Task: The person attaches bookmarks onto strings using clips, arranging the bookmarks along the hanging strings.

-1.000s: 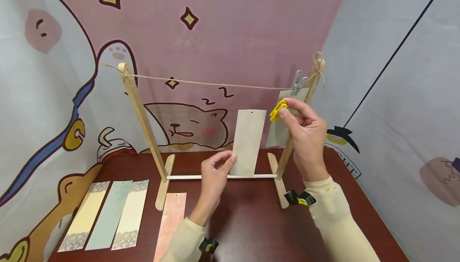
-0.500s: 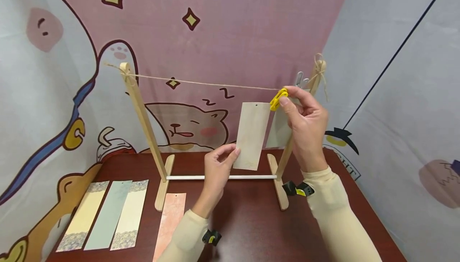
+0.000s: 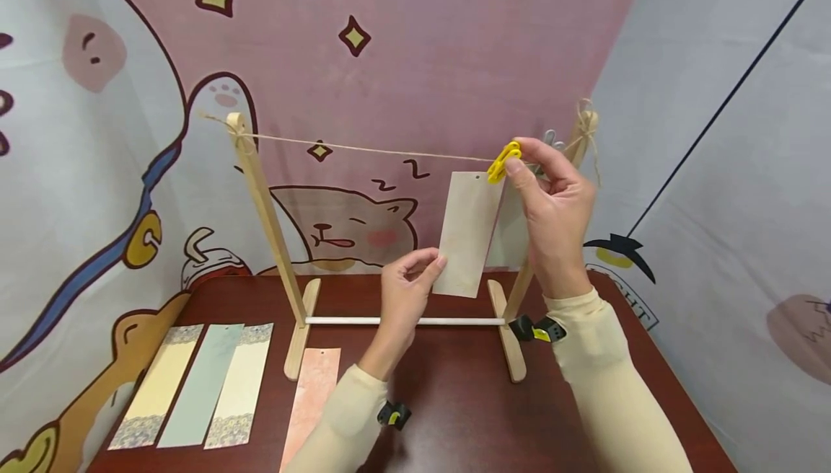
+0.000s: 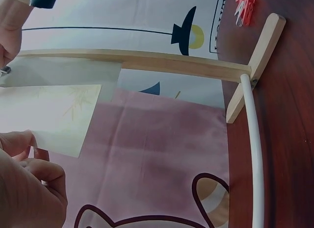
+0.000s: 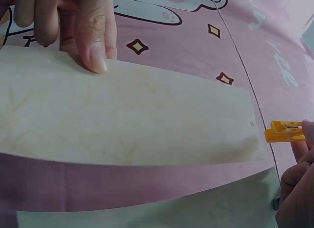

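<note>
My left hand [image 3: 407, 289] pinches a cream bookmark [image 3: 469, 235] by its left edge, low down, and holds it upright in the air. The bookmark's punched hole is at the top, just below the twine [image 3: 363, 147]. In my right hand [image 3: 560, 206] a yellow clothespin [image 3: 504, 162] is pinched between thumb and fingers, at the bookmark's upper right corner and close to the twine; the right wrist view shows the clothespin's tip near the line. Behind my right hand hangs a pale green bookmark [image 5: 162, 208] from a grey clothespin [image 3: 552, 140], partly hidden.
A wooden stand [image 3: 266, 224] with a white crossbar [image 3: 454, 321] carries the twine. On the table's left lie a yellow bookmark [image 3: 156, 386], a green bookmark [image 3: 201, 386], a lace-patterned cream bookmark [image 3: 240, 386] and a pink bookmark [image 3: 313, 394]. Red clothespins [image 4: 245, 8] lie beyond the stand's foot.
My left hand has raised the cream bookmark and moved it right, toward the clothespin. My right hand has lifted the yellow clothespin up to the twine's height.
</note>
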A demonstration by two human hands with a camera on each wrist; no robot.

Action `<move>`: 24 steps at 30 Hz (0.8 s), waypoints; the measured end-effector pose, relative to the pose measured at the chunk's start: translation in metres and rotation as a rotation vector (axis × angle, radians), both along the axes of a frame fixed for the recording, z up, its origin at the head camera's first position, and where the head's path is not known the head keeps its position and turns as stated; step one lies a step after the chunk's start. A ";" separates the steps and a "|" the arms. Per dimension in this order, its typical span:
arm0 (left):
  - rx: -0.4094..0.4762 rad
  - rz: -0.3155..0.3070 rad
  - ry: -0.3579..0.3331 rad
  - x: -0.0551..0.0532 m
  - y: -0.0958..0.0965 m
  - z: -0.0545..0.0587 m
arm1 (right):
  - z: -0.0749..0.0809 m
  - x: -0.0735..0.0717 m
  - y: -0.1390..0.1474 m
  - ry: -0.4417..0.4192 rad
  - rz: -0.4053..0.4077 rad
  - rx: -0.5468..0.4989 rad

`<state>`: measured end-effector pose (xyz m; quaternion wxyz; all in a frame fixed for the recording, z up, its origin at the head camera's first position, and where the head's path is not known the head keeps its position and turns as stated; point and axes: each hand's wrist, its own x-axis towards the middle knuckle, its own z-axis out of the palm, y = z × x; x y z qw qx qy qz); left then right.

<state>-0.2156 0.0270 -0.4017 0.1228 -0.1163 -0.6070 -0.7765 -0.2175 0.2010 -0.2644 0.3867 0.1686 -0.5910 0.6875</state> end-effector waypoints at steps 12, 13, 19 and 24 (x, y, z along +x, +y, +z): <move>0.014 -0.006 0.004 -0.007 0.003 -0.001 | 0.016 -0.008 -0.008 0.057 -0.044 0.043; 0.014 -0.008 0.004 -0.008 0.004 -0.002 | 0.016 -0.008 -0.008 0.056 -0.049 0.051; 0.023 -0.027 -0.007 -0.009 0.008 -0.004 | 0.019 -0.010 -0.009 0.056 -0.069 0.047; 0.020 -0.033 -0.007 -0.008 0.010 -0.004 | 0.022 -0.011 -0.009 0.049 -0.068 0.042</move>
